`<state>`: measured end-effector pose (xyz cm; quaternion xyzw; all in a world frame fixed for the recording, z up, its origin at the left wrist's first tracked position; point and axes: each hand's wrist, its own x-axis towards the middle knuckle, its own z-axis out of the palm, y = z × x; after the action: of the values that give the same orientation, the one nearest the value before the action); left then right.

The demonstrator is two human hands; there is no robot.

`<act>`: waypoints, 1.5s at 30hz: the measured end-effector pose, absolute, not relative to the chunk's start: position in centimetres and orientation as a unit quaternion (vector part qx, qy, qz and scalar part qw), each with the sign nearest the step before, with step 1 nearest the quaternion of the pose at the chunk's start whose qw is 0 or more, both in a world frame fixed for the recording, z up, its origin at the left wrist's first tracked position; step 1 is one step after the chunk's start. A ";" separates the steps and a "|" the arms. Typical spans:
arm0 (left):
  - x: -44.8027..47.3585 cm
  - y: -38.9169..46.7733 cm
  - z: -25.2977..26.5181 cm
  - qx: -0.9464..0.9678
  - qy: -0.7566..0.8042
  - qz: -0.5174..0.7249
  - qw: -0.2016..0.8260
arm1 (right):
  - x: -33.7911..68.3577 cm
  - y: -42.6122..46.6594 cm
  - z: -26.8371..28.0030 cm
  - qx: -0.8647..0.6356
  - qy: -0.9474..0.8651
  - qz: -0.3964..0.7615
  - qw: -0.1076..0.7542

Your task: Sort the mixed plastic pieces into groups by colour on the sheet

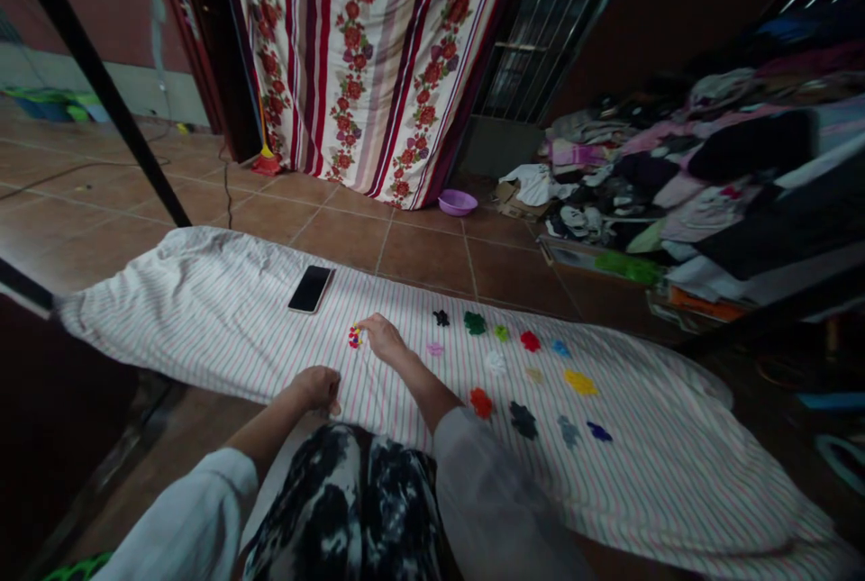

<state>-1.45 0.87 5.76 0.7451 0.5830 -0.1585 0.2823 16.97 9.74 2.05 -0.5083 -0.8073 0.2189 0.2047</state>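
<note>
Head view: multicoloured pile (354,339) on cloth (236,329), just left of my right hand (384,338), at its fingertips; no clear long axis. My left hand (319,387), farther off, curls nearer me. Cannot tell whether either pinches anything.

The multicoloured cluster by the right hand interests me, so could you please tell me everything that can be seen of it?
The multicoloured cluster is a small group of tiny pieces, mainly red, yellow and blue. It lies on the striped cloth, just below the dark-screened phone in the picture. The fingertips of the right hand are at its edge, seemingly touching it. The pieces are too small to tell their exact shape, material or number.
</note>
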 end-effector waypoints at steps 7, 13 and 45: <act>-1.3 0.8 6.1 0.749 0.578 -0.155 0.284 | 16.0 10.3 2.4 -0.520 -0.819 0.196 0.147; -1.2 0.7 6.5 0.753 0.578 -0.157 0.274 | 15.0 10.7 2.3 -0.540 -0.806 0.189 0.150; -1.5 0.5 6.6 0.761 0.575 -0.154 0.258 | 15.7 4.5 -1.2 -0.629 -0.654 0.195 0.373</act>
<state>-1.48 0.50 6.55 0.7613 0.5748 -0.1536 0.2575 15.73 4.48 -1.19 -0.6287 -0.6542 0.1947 0.3726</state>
